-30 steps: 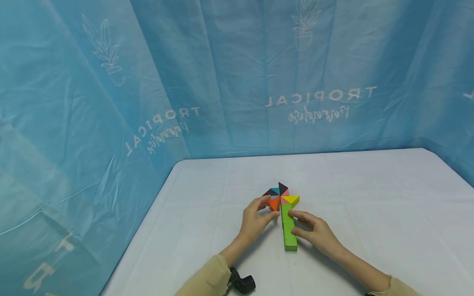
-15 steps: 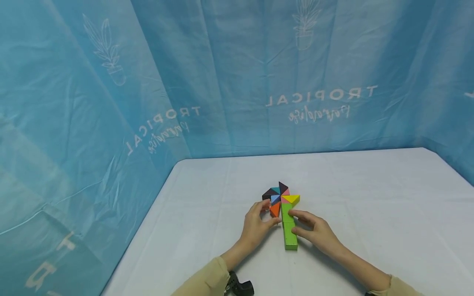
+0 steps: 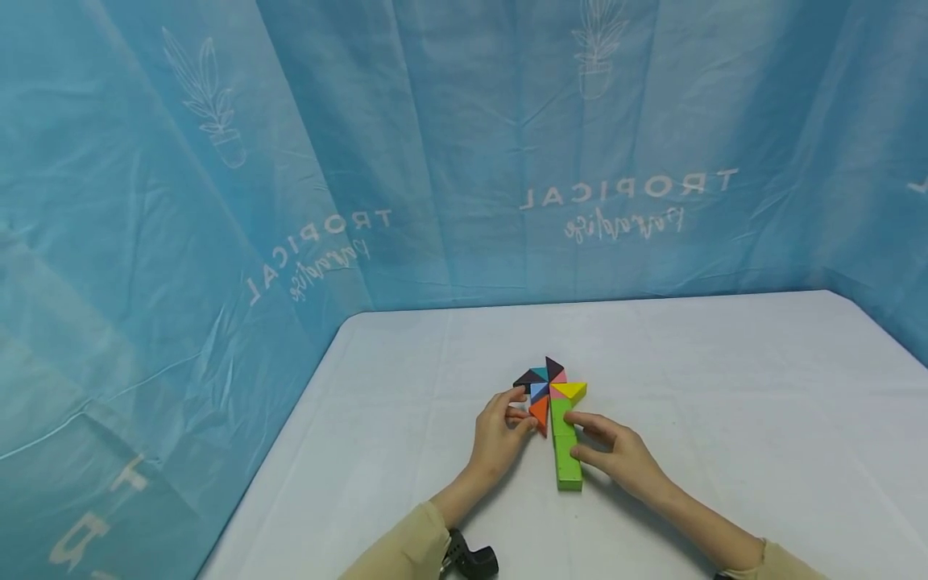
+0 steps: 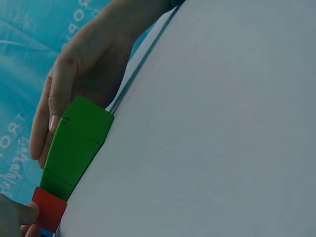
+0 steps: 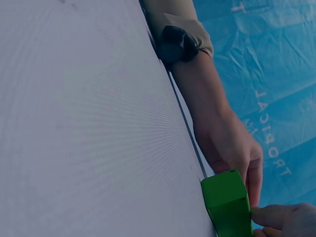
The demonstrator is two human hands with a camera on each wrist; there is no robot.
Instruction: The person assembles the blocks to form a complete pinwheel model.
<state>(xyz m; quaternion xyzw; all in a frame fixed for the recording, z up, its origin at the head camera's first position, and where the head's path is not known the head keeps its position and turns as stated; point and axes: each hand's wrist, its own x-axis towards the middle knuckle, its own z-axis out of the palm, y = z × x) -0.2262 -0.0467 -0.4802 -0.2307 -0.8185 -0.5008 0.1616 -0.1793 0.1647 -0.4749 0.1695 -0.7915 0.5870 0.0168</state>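
Note:
In the head view, colored triangular blocks form a pinwheel shape above two green blocks [image 3: 568, 463] laid end to end. My left hand [image 3: 496, 439] pinches an orange triangular block [image 3: 540, 412], which looks red in the left wrist view, at the lower left of the pinwheel. A blue triangular block [image 3: 538, 390] lies just above it. My right hand [image 3: 627, 459] rests thumb and fingertip along the right side of the green blocks, fingers loosely bent. A yellow triangular block [image 3: 573, 391] points right, and dark triangular blocks [image 3: 554, 368] stand at the top.
A white cloth [image 3: 725, 387] covers the table. Blue printed curtains [image 3: 464, 161] enclose its back and sides. A black wrist camera [image 3: 474, 560] sits at the left sleeve.
The orange block has shifted slightly toward me and turned, its tip pointing down beside the green blocks. More of the blue block shows. My right hand has stayed in place.

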